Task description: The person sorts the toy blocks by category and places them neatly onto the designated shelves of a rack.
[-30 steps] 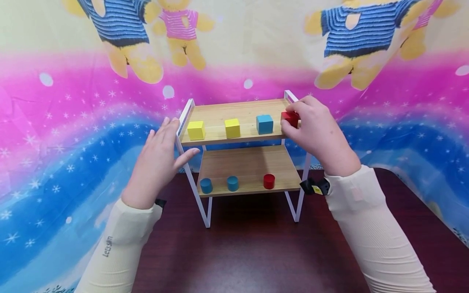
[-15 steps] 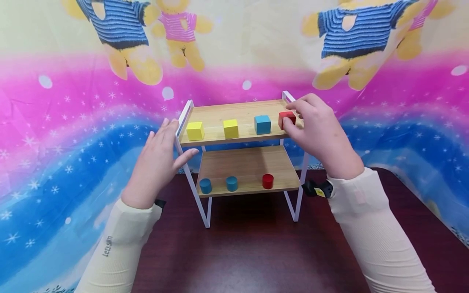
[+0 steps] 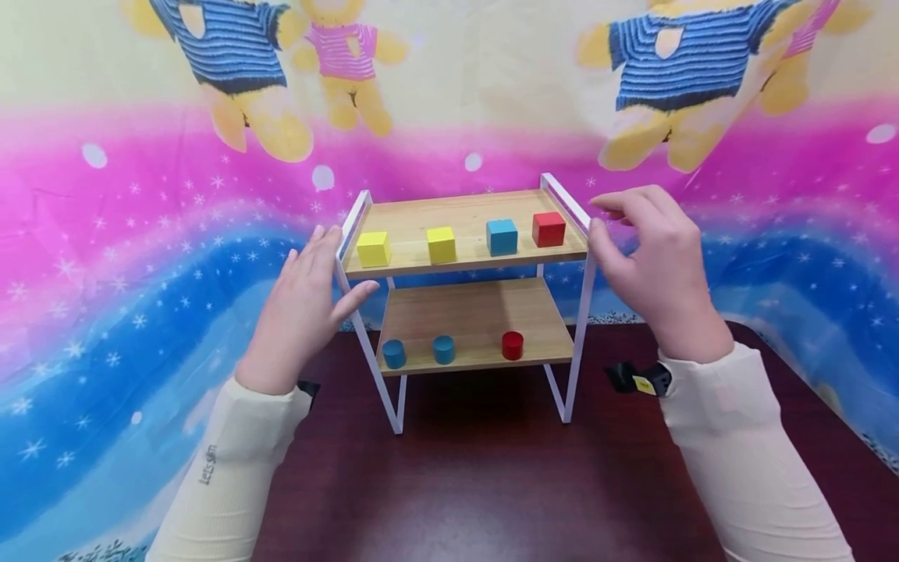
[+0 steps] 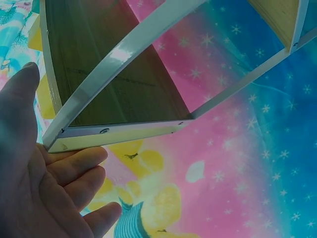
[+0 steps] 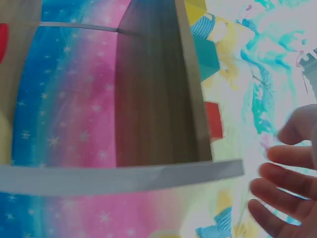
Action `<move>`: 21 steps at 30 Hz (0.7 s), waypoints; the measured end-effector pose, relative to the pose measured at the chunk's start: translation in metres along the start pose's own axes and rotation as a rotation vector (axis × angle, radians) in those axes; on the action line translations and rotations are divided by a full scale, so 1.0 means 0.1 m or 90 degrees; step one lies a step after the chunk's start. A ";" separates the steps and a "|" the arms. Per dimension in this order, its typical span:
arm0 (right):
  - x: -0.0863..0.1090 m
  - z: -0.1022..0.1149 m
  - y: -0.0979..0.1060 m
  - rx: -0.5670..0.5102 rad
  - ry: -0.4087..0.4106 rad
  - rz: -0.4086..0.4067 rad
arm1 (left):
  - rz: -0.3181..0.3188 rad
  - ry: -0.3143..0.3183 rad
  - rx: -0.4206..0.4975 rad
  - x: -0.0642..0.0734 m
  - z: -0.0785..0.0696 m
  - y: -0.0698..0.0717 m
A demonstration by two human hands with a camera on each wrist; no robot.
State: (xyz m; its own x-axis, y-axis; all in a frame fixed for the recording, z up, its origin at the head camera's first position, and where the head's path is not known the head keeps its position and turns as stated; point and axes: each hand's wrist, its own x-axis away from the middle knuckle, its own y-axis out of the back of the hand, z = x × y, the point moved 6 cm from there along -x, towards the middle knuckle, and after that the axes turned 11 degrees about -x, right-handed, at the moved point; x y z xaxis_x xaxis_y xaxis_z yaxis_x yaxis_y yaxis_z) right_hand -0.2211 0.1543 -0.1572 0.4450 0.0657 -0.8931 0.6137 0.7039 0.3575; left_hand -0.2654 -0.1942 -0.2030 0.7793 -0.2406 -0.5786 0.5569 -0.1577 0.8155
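Observation:
A two-tier shelf with wooden boards and a white frame (image 3: 580,336) stands in front of me. My left hand (image 3: 298,320) rests its extended fingers at the upper left rail, thumb spread; the left wrist view shows the fingers along the rail's outer side. My right hand (image 3: 656,269) hovers just outside the upper right rail, fingers loosely bent, holding nothing. On the top board (image 3: 449,209), the red cube (image 3: 548,229) sits at the right end, nearest my right hand. Left of it stand a blue cube (image 3: 502,237), a yellow cube (image 3: 442,245) and another yellow cube (image 3: 374,250).
Along the front of the lower board (image 3: 470,312) stand two blue cylinders, one at the left end (image 3: 394,354) and one nearer the middle (image 3: 443,350), plus a red cylinder (image 3: 513,345). The shelf's legs stand on a dark table (image 3: 449,484), with a printed cloth (image 3: 435,94) behind.
My right hand has let go of the red cube and moved right, off the top board to outside the rail. The cube stays on the board. My left hand keeps its place.

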 end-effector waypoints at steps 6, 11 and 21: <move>0.13 -0.26 0.11 -0.012 -0.016 -0.042 | -0.011 -0.009 0.001 0.01 0.05 -0.05; 0.24 -0.55 0.16 0.012 -0.042 -0.022 | -0.053 -0.024 0.007 0.03 0.12 -0.10; 0.59 -1.32 0.17 0.029 -0.156 0.081 | -0.190 -0.079 0.006 0.11 0.37 -0.32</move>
